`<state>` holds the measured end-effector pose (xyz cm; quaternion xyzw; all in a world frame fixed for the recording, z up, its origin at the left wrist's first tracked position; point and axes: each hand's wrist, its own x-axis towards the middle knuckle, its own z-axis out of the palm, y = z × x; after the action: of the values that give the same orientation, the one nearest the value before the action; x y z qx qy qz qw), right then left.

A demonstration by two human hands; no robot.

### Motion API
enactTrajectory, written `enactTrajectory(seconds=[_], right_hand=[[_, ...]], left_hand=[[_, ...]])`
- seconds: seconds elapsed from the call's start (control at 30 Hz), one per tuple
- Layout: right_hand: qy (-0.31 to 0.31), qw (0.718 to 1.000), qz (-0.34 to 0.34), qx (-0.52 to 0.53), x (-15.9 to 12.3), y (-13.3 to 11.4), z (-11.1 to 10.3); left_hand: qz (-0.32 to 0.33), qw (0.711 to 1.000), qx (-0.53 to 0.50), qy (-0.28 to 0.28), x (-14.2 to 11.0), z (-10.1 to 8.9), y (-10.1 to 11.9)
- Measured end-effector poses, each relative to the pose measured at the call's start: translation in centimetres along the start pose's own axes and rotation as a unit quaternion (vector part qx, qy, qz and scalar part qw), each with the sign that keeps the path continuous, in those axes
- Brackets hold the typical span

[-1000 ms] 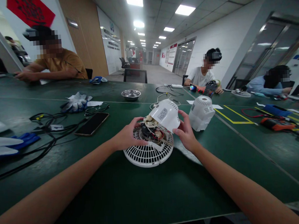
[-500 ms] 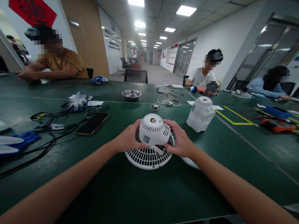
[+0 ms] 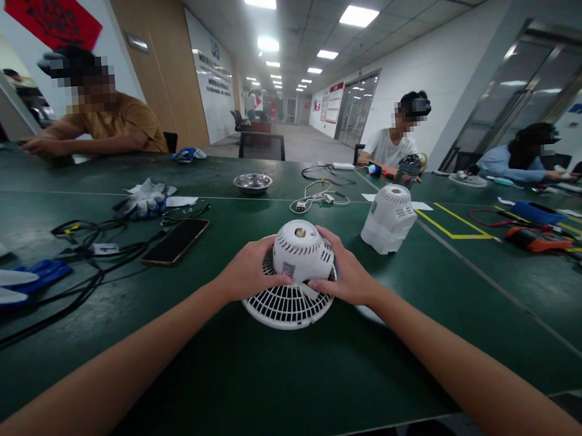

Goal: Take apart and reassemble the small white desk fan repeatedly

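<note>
Between my two hands is a white fan motor housing (image 3: 302, 250), with vent slots round its domed top, a hole in the middle and a small printed label on its side. My left hand (image 3: 257, 270) wraps its left side, thumb along the lower edge. From the right, my right hand (image 3: 344, 267) grips it in the same way. Under the housing lies a round white fan grille (image 3: 290, 310) on the green table; the housing hides its far part. Partly behind my right wrist is a pale flat piece (image 3: 370, 314), mostly covered.
A second white housing (image 3: 389, 221) stands to the right. A phone (image 3: 176, 242), black cables (image 3: 97, 258) and gloves (image 3: 143, 200) lie left. Further back are a metal bowl (image 3: 253, 183) and a white cable (image 3: 314, 200). An orange meter (image 3: 536, 239) lies far right. Several people sit around the table.
The housing has turned slightly and sits a little lower against the grille, and my right fingers have shifted on it. The whole view has moved slightly.
</note>
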<state>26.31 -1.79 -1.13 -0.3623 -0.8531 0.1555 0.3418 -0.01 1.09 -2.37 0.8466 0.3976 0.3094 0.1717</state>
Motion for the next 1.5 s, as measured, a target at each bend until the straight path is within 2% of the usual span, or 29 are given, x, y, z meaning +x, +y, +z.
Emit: enactTrajectory(seconds=[0.17, 0.3, 0.47, 0.6, 0.7, 1.03, 1.27, 1.5], right_hand=[[0.048, 0.998, 0.033, -0.017, 0.2, -0.1, 0.2], [0.068, 0.997, 0.042, -0.014, 0.1, -0.1, 0.4], [0.056, 0.994, 0.09, -0.012, 0.2, -0.5, 0.5], [0.017, 0.993, 0.115, -0.005, 0.4, -0.8, -0.1], [0.001, 0.994, 0.112, 0.001, 0.4, -0.9, -0.4], [0.066, 0.995, 0.061, 0.04, -0.1, 0.1, 0.7], [0.076, 0.993, 0.088, 0.005, -0.1, -1.6, 1.4], [0.084, 0.991, 0.091, -0.038, 0.0, -1.7, 1.4]], left_hand=[[-0.044, 0.999, 0.022, -0.012, -0.1, -0.1, 0.8], [-0.033, 0.999, 0.017, -0.023, -0.1, -0.3, 1.4], [-0.047, 0.998, 0.032, -0.018, -0.2, -0.2, 1.3], [-0.063, 0.997, 0.033, -0.014, -0.2, 0.0, 0.9], [-0.046, 0.998, 0.037, -0.012, -0.2, -0.1, 0.9], [-0.013, 0.999, 0.043, 0.007, -0.3, 0.4, 1.5], [0.029, 0.999, 0.023, 0.001, 0.1, -0.6, 1.5], [-0.005, 0.995, 0.093, 0.031, 0.0, -0.2, 1.8]])
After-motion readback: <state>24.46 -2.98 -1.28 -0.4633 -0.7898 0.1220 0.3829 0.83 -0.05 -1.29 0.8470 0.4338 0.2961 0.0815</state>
